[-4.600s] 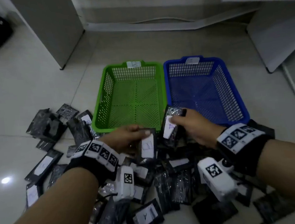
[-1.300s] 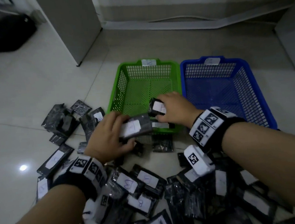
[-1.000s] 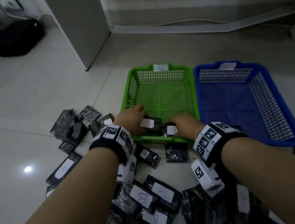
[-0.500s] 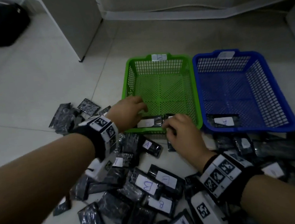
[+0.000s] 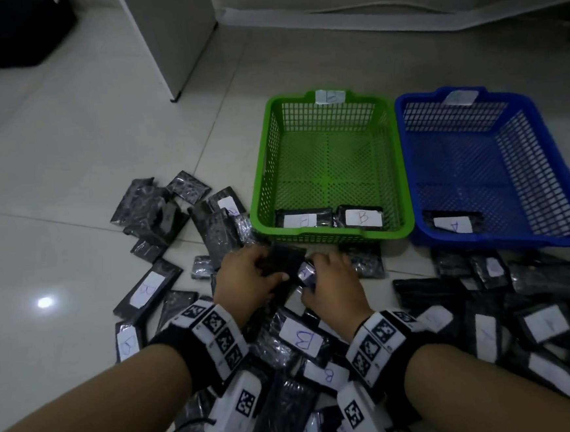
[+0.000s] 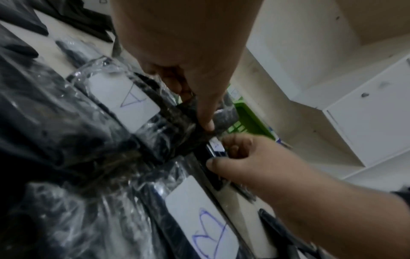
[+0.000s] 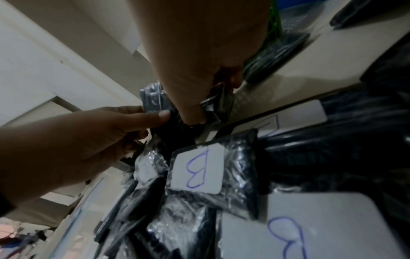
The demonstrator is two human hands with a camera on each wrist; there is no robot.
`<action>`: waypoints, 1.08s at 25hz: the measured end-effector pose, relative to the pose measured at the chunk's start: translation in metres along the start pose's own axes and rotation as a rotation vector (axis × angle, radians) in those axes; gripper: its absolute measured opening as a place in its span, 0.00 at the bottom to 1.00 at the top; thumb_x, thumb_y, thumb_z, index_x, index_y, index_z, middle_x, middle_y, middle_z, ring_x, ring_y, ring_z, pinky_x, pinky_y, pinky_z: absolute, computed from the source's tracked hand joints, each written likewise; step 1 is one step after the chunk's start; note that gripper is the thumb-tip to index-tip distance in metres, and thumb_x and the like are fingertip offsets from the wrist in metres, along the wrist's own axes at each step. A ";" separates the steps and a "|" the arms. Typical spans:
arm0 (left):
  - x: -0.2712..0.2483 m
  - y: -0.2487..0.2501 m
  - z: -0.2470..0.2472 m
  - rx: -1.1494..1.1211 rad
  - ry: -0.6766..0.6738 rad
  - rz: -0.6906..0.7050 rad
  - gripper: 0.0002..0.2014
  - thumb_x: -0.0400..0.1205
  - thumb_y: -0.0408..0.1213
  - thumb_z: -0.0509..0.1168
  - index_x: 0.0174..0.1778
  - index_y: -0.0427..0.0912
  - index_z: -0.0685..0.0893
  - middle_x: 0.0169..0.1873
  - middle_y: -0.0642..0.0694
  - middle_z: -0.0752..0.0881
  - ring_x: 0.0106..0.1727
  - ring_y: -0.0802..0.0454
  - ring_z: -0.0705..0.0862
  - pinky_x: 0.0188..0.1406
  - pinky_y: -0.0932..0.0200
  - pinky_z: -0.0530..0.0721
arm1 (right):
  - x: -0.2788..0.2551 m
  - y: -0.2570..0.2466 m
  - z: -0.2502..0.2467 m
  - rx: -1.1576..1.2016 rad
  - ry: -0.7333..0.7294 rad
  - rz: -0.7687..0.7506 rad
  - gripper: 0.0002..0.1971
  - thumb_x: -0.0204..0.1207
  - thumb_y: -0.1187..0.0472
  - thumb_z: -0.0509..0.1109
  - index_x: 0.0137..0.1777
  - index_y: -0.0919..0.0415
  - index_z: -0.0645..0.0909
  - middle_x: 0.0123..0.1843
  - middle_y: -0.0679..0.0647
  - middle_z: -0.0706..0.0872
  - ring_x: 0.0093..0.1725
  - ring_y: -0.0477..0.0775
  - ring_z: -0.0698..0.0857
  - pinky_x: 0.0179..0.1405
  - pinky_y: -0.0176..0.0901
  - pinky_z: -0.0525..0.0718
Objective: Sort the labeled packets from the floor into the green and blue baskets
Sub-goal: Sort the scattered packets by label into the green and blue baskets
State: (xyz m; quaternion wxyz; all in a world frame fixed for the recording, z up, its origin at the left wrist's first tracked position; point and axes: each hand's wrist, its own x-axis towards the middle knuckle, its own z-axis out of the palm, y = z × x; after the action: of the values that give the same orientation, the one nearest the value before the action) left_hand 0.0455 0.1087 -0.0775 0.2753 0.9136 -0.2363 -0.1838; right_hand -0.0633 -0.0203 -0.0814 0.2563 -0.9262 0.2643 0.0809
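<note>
- Head view: I count two packets in the green basket [image 5: 326, 151], at its near wall. One label reads B [image 5: 362, 217]; I can't read the other [image 5: 302, 220].
- The blue basket [image 5: 477, 166] holds one packet labeled A [image 5: 454, 224], near its front left corner.
- The pile on the floor [image 5: 302, 339] is still big, spread from left of the green basket to under the blue one. Most of the job is left, by my read.
- Left hand [image 5: 247, 280] curls round a dark packet [image 5: 285, 258] just in front of the green basket. Right hand [image 5: 333, 280] pinches a small packet [image 5: 306, 271] right beside it.
- Left wrist view: the thumb presses down on the dark packet [image 6: 188, 112]. The other hand [image 6: 255, 161] closes on the small one; its label is too small to read.
- An A packet [image 6: 131, 103] and a B packet [image 6: 199, 217] lie loose just below.
- Right wrist view: the hand [image 7: 199, 73] grips its packet at the edge. More B packets [image 7: 197, 170] sit unsorted underneath.
- I can't tell which basket either held packet goes to.
</note>
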 end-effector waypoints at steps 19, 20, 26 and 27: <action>0.010 0.121 -0.058 -0.330 -0.081 0.572 0.17 0.72 0.29 0.75 0.56 0.43 0.82 0.64 0.46 0.76 0.63 0.63 0.77 0.61 0.74 0.76 | -0.013 0.056 -0.169 0.536 0.273 -0.038 0.24 0.68 0.60 0.79 0.63 0.52 0.76 0.57 0.51 0.79 0.52 0.51 0.82 0.48 0.40 0.78; 0.021 0.131 -0.057 -0.316 -0.093 0.550 0.23 0.71 0.28 0.76 0.59 0.47 0.77 0.67 0.47 0.72 0.65 0.61 0.77 0.61 0.72 0.78 | -0.010 0.066 -0.176 0.540 0.290 -0.043 0.24 0.67 0.60 0.79 0.62 0.51 0.76 0.58 0.52 0.80 0.53 0.52 0.82 0.49 0.44 0.80; 0.078 0.213 -0.027 -0.457 -0.133 0.301 0.30 0.72 0.26 0.74 0.63 0.49 0.66 0.51 0.47 0.80 0.43 0.49 0.89 0.39 0.51 0.91 | 0.015 0.151 -0.197 0.529 0.399 0.050 0.22 0.69 0.60 0.76 0.61 0.41 0.79 0.60 0.57 0.81 0.58 0.56 0.82 0.63 0.58 0.82; 0.085 0.224 -0.014 -0.461 -0.108 0.296 0.27 0.73 0.27 0.74 0.61 0.49 0.68 0.49 0.47 0.82 0.44 0.46 0.89 0.41 0.47 0.90 | 0.018 0.167 -0.199 0.549 0.421 0.095 0.20 0.72 0.61 0.74 0.61 0.43 0.80 0.61 0.58 0.81 0.59 0.55 0.82 0.65 0.57 0.81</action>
State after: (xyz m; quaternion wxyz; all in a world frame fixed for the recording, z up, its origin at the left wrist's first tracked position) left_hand 0.0478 -0.0960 0.0479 0.4868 0.7712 -0.3333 -0.2391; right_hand -0.1342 -0.2532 0.0112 0.4316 -0.8059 0.3660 -0.1741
